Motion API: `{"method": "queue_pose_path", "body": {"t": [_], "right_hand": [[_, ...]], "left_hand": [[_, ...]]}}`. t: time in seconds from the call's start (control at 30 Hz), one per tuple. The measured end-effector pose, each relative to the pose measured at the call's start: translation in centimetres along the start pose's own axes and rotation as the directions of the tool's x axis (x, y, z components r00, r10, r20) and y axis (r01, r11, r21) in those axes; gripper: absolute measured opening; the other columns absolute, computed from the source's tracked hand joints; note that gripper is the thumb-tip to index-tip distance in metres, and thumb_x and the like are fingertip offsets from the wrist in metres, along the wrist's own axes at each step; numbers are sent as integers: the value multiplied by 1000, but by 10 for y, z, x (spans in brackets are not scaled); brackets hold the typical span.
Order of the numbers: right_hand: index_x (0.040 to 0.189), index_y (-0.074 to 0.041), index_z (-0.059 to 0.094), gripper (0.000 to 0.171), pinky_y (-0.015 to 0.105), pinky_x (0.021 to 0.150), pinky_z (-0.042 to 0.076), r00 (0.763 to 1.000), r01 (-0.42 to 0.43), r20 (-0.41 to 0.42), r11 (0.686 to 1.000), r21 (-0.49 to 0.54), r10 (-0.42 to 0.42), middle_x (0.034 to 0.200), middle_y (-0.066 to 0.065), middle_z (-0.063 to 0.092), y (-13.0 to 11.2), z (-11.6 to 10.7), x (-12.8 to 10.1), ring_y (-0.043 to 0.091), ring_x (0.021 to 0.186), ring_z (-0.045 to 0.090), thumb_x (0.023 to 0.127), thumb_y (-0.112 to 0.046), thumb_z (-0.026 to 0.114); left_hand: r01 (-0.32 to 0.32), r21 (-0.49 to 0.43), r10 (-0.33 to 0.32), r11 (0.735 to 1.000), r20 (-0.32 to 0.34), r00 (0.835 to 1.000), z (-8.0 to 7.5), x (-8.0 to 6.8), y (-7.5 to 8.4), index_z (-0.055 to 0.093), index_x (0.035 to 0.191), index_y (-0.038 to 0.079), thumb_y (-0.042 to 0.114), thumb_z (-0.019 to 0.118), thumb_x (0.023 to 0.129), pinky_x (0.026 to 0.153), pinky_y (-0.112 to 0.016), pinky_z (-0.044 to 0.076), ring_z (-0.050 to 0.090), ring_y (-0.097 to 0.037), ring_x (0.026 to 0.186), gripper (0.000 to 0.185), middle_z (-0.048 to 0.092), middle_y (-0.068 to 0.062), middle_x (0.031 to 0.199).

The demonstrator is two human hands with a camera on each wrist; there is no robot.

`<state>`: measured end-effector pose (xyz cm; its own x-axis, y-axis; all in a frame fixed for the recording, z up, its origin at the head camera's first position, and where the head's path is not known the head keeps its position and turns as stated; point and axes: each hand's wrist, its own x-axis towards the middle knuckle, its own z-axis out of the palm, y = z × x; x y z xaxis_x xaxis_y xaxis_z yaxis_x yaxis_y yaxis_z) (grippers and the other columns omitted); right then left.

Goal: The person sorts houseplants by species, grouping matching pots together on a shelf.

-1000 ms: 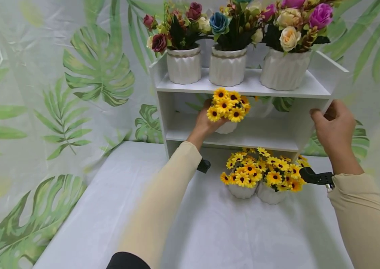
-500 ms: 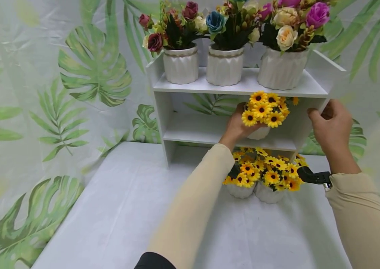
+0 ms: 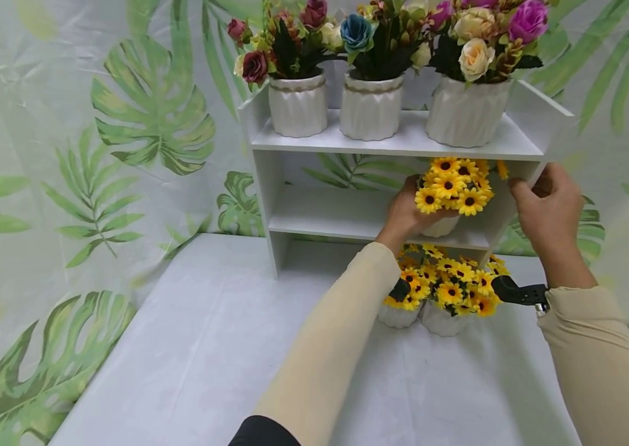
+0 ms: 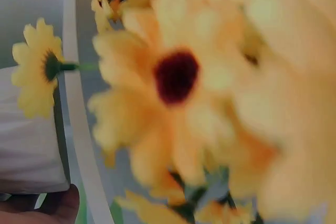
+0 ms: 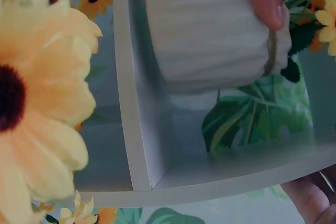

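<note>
My left hand (image 3: pixel 405 210) grips a white ribbed flowerpot (image 3: pixel 439 228) of small yellow sunflowers (image 3: pixel 451 187) inside the middle tier of a white shelf unit (image 3: pixel 325 207), towards its right end. In the right wrist view the thumb presses on the pot (image 5: pixel 210 40) near its corded rim. Its base is close above the shelf board; whether they touch I cannot tell. My right hand (image 3: pixel 554 210) holds the front edge of the unit's right side panel, thumb in front and fingers curled behind. Blurred sunflowers (image 4: pixel 176 77) fill most of the left wrist view.
On the top tier stand a pot of dark red roses (image 3: pixel 298 108), a pot with a blue rose (image 3: pixel 371 108) and a larger pot with pink and cream roses (image 3: pixel 467 114). Below, two sunflower pots (image 3: pixel 442 319) stand on the white-covered table (image 3: pixel 225 347). Leaf-print cloth (image 3: pixel 153 105) hangs behind.
My left hand has carried the sunflower pot rightwards along the middle tier, nearer to the right side panel. The right hand keeps its hold on the panel.
</note>
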<state>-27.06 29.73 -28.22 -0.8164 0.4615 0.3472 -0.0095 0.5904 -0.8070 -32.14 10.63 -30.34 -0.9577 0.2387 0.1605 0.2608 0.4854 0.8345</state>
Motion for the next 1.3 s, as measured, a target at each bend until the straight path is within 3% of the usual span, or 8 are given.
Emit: {"method": "queue_pose_path", "body": {"t": [0.37, 0.5, 0.67, 0.87, 0.97, 1.07, 1.17, 1.3], "right_hand": [[141, -25, 53, 47, 36, 103, 51, 1000, -15, -12, 1000, -10, 15, 136, 2, 60, 2, -4, 0, 4, 109, 57, 96, -38, 54], [140, -22, 55, 46, 31, 99, 52, 1000, -7, -10, 1000, -9, 7, 129, -1, 61, 1, -1, 0, -1, 103, 56, 95, -36, 54], [141, -22, 54, 48, 38, 102, 52, 1000, 1, 3, 1000, -10, -1, 135, 6, 61, -1, 4, -1, 1, 104, 57, 96, -37, 54], [141, -22, 54, 48, 38, 102, 52, 1000, 3, -5, 1000, -12, -3, 134, 7, 62, -2, 5, -1, 1, 104, 57, 96, -37, 53], [143, -23, 52, 48, 43, 105, 51, 1000, 8, 2, 1000, -9, -8, 138, 9, 60, -2, 4, -1, 5, 108, 58, 96, -37, 53], [143, -23, 52, 49, 43, 104, 51, 1000, 4, 2, 1000, -11, -4, 139, 10, 60, -1, 4, 0, 7, 109, 58, 96, -37, 53], [143, -24, 52, 49, 42, 103, 51, 1000, 5, 2, 1000, -13, -5, 140, 11, 60, 0, 2, 1, 7, 110, 58, 96, -38, 53], [142, -23, 52, 48, 40, 102, 51, 1000, 11, 3, 1000, -18, -11, 139, 10, 60, 1, 0, 2, 5, 109, 58, 96, -38, 53]], "left_hand": [[-59, -14, 60, 998, 47, 997, 6, 4, 7, 39, 148, 19, 37, 83, 79, 104, -20, 46, 56, -10, 124, 84, 54, 4, 141], [-30, -113, 35, 993, 49, 998, 10, 2, 3, 40, 147, 20, 34, 84, 79, 104, -23, 46, 56, -11, 125, 82, 55, 3, 140], [14, -221, -7, 975, 35, 999, 15, 1, -3, 42, 145, 21, 32, 85, 78, 106, -25, 46, 55, -13, 126, 81, 55, 3, 140], [-49, -280, 64, 959, 43, 997, 15, 3, -5, 46, 141, 20, 26, 84, 79, 104, -21, 46, 56, -8, 120, 73, 57, 4, 136], [-47, -306, 74, 951, 77, 994, 13, 1, -5, 44, 142, 19, 23, 84, 80, 104, -22, 45, 56, -8, 121, 74, 56, 3, 137], [-52, -214, 81, 976, 127, 989, 6, -2, -3, 41, 145, 17, 24, 82, 81, 104, -22, 45, 55, -11, 124, 77, 53, 1, 140], [-64, -12, 65, 998, 168, 984, -6, -7, -2, 40, 148, 14, 26, 80, 83, 104, -25, 47, 55, -15, 127, 77, 52, -2, 145], [-81, 188, 44, 979, 193, 980, -30, -21, -7, 39, 151, 14, 30, 75, 88, 107, -32, 47, 50, -19, 135, 75, 48, -2, 152]]}}
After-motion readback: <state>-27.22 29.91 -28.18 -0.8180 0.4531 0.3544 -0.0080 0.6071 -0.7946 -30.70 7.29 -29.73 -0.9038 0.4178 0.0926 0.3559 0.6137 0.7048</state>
